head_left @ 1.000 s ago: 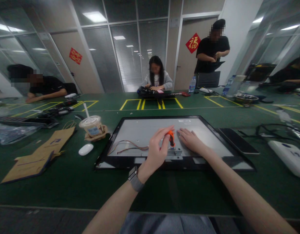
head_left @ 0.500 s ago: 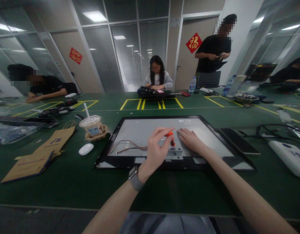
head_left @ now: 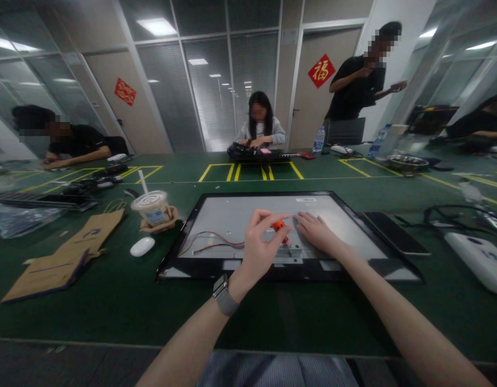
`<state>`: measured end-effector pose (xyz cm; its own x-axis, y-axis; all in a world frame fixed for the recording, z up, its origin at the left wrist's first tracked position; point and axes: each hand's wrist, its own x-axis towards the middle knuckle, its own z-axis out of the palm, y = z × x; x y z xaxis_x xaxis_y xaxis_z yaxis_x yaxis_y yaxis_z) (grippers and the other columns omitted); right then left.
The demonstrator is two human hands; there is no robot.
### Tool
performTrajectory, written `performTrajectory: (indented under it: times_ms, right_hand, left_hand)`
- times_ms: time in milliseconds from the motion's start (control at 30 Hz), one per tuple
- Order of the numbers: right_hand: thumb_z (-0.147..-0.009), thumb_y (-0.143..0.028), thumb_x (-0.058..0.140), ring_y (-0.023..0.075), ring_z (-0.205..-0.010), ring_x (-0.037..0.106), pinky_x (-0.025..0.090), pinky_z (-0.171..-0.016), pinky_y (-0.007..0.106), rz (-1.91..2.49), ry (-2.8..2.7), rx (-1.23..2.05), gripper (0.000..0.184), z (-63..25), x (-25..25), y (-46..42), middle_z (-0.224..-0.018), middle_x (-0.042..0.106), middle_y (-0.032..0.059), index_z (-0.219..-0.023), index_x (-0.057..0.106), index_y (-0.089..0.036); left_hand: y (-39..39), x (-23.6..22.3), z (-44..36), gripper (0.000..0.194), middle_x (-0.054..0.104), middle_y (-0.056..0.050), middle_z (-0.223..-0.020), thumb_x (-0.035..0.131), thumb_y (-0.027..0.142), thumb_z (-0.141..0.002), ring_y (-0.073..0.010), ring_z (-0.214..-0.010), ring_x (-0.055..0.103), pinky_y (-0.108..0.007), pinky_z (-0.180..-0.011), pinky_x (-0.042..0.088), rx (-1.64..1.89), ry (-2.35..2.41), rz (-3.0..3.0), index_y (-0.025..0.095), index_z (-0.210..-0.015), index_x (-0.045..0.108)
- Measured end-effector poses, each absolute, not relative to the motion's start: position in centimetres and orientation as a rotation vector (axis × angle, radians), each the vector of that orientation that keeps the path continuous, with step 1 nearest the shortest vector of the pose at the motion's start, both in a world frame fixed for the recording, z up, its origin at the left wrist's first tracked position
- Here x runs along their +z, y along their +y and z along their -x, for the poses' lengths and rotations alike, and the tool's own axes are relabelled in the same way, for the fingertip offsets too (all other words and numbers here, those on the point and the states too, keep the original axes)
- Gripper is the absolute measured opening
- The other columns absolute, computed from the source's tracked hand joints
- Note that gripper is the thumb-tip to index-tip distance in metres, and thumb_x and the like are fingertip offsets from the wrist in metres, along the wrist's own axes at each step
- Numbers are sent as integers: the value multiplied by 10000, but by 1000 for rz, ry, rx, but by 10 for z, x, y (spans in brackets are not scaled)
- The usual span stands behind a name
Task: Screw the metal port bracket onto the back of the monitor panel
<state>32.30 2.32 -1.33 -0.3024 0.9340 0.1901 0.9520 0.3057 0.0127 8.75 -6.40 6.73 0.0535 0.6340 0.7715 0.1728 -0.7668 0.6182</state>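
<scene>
A flat screen panel point(head_left: 232, 215) in a black frame lies face down on the green table in front of me. My left hand point(head_left: 258, 250) pinches the orange handle of a small screwdriver point(head_left: 279, 228), which stands on a metal bracket point(head_left: 291, 251) near the panel's front edge. My right hand point(head_left: 317, 231) lies flat on the panel just right of the tool, fingers stretched out. Thin red and brown wires point(head_left: 208, 242) run across the panel to the left of my hands. A grey watch sits on my left wrist.
A lidded drink cup with straw point(head_left: 152, 208), a white mouse point(head_left: 142, 246) and brown paper bags point(head_left: 66, 252) lie to the left. A black phone point(head_left: 393, 232), cables and a white device point(head_left: 480, 258) lie to the right. Other people sit or stand at the far side.
My left fingers have shifted on the screwdriver handle, as if turning it, and the tool tilts slightly. My right hand stays put. The standing person at the back has raised an arm.
</scene>
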Motion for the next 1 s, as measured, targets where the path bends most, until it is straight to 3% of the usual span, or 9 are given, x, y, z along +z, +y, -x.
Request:
performTrajectory:
  times_ms: [200, 333, 433, 500, 633, 700, 1000]
  right_hand:
    - [-1031, -280, 295, 325, -1422, 444, 374, -1116, 593, 1747, -2406, -174, 503, -323, -14, 23, -1563, 477, 163, -1471, 523, -196]
    - [-1026, -275, 309, 325, -1420, 446, 370, -1118, 594, 1745, -2401, -185, 498, -323, -14, 22, -1557, 484, 165, -1468, 524, -193]
    - [-1032, -285, 302, 331, -1420, 445, 370, -1118, 597, 1757, -2406, -164, 504, -323, -14, 23, -1562, 474, 176, -1473, 517, -172]
    - [-1035, -289, 297, 336, -1426, 437, 372, -1116, 603, 1760, -2407, -150, 506, -323, -14, 23, -1568, 466, 178, -1478, 512, -171]
    - [-1034, -278, 305, 332, -1431, 432, 372, -1117, 599, 1752, -2414, -164, 501, -323, -13, 22, -1570, 464, 172, -1483, 505, -183]
    - [-1034, -275, 308, 329, -1434, 428, 371, -1123, 585, 1758, -2422, -177, 500, -322, -11, 21, -1571, 463, 171, -1484, 500, -173]
    - [-1032, -282, 309, 331, -1423, 443, 379, -1115, 590, 1776, -2418, -168, 502, -321, -11, 21, -1561, 476, 176, -1475, 516, -167]
  left_hand:
    - [-67, 69, -87, 349, 609, -110, -1304, 440, 212, -1033, -215, -1209, 597, -397, -1046, 493, 1657, 683, -1975, 228, -1316, 644]
    - [-66, 69, -88, 280, 679, -80, -1098, 547, 204, -994, -185, -995, 660, -341, -902, 544, 1691, 695, -1938, 229, -1232, 692]
    - [-65, 68, -87, 184, 609, -33, -935, 667, 237, -932, -151, -853, 617, -290, -810, 535, 1762, 768, -1953, 230, -1095, 751]
    - [-65, 67, -87, 195, 569, -35, -966, 651, 257, -945, -148, -863, 598, -287, -820, 528, 1748, 794, -1956, 232, -1113, 746]
    - [-67, 67, -87, 332, 556, -80, -1141, 461, 214, -1023, -176, -1022, 587, -320, -925, 506, 1669, 783, -1967, 238, -1297, 646]
    - [-66, 66, -88, 346, 568, -80, -1134, 460, 197, -1017, -179, -1020, 588, -323, -926, 503, 1661, 763, -1978, 232, -1323, 618]
    - [-60, 65, -89, 72, 534, -11, -900, 710, 205, -878, -153, -819, 552, -295, -807, 492, 1748, 858, -1917, 192, -934, 668]
